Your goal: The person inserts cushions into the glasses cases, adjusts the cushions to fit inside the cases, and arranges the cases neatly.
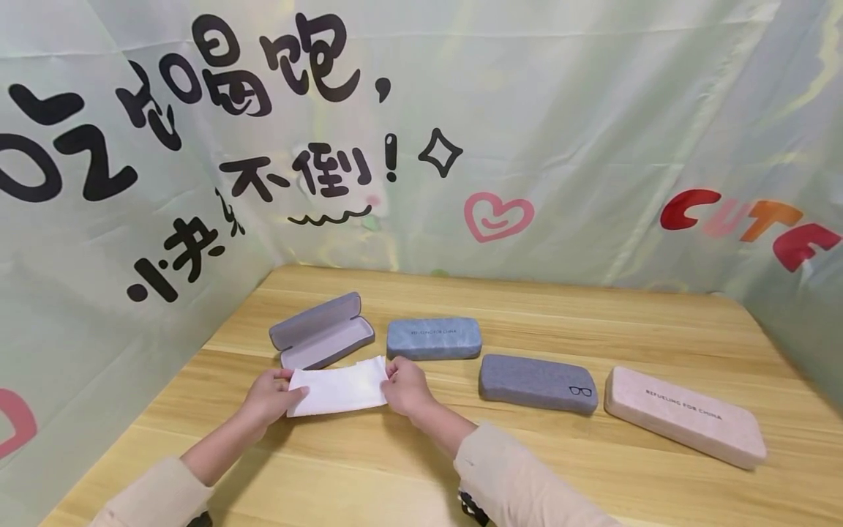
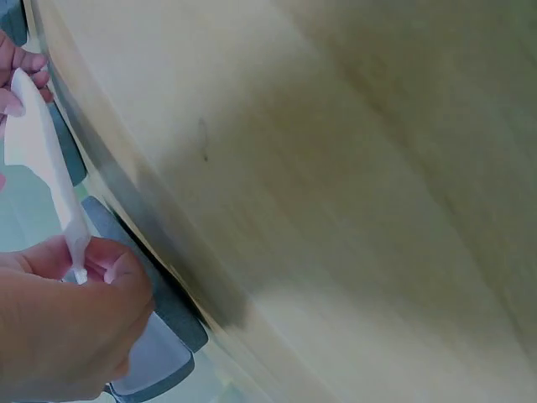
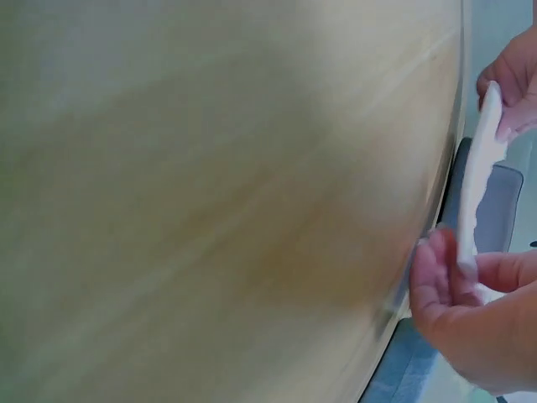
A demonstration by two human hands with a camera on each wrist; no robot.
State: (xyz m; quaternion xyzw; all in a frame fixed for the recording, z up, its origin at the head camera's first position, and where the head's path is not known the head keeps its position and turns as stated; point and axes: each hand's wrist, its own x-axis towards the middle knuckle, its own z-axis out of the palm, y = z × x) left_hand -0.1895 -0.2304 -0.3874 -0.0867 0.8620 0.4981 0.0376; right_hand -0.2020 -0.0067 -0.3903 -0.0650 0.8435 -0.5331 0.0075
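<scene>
A folded white tissue (image 1: 338,388) is stretched between both hands over the table. My left hand (image 1: 268,401) pinches its left end, thumb on top. At the other end, the thumb and fingers of my right hand (image 1: 407,386) grip the edge. The wrist views show the tissue (image 2: 49,164) edge-on, several layers thick, with a ragged side. Just behind it lies an open grey glasses case (image 1: 323,333), lid tilted back, its pale lining bare where visible; the tissue overlaps its front edge in the head view.
A closed blue glasses case (image 1: 435,339) lies behind my right hand. Farther right are a closed grey-purple case (image 1: 536,383) with a glasses print and a closed pink case (image 1: 685,416). Printed cloth (image 1: 560,132) hangs around the wooden table (image 1: 342,468) at the back and sides.
</scene>
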